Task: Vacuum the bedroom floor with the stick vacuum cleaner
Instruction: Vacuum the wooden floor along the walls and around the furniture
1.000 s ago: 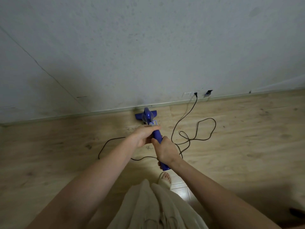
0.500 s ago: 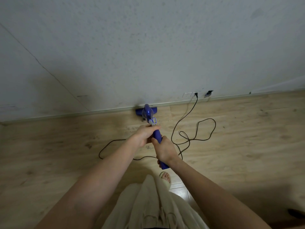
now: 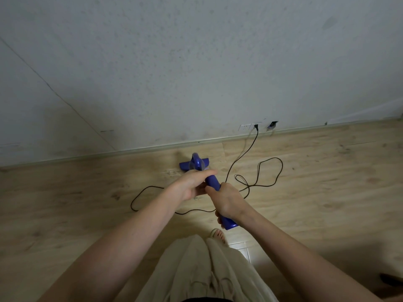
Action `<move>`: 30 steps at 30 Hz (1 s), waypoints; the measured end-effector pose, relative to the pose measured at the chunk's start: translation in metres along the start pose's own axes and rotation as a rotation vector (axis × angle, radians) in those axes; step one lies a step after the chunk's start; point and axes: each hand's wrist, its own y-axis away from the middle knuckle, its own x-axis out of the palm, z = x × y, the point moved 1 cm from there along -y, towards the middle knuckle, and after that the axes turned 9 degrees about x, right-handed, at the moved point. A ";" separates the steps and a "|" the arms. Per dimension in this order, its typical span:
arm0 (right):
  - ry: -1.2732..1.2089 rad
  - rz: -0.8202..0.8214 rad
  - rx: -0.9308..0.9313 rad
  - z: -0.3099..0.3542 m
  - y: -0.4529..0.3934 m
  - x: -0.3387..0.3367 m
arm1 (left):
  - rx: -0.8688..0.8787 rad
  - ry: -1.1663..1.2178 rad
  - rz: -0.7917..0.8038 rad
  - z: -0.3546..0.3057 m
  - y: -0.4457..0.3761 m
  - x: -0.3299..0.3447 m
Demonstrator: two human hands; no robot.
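Note:
A blue stick vacuum cleaner (image 3: 213,182) points away from me toward the wall. Its floor head (image 3: 194,164) rests on the wooden floor (image 3: 327,192) a little short of the skirting board. My left hand (image 3: 193,184) grips the upper part of the handle, fingers curled over it. My right hand (image 3: 227,200) grips the handle lower down, near its blue end at my body. The tube between handle and head is mostly hidden by my hands.
The black power cord (image 3: 259,171) loops over the floor right and left of the vacuum and plugs into a wall socket (image 3: 255,127). A grey wall (image 3: 196,73) stands close ahead. One sandalled foot (image 3: 217,234) shows below the handle.
The floor head went forward to the skirting board half a second ago and has now come back a little. Both hands kept their grip and shifted slightly.

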 end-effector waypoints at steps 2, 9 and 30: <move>0.004 -0.027 -0.011 -0.004 -0.004 0.004 | -0.005 -0.006 -0.004 0.002 0.000 0.002; 0.034 -0.125 -0.025 -0.020 -0.031 0.018 | 0.016 -0.023 -0.045 0.006 -0.011 0.008; 0.033 -0.031 -0.041 -0.005 -0.027 -0.005 | 0.047 0.040 -0.130 0.002 -0.020 0.014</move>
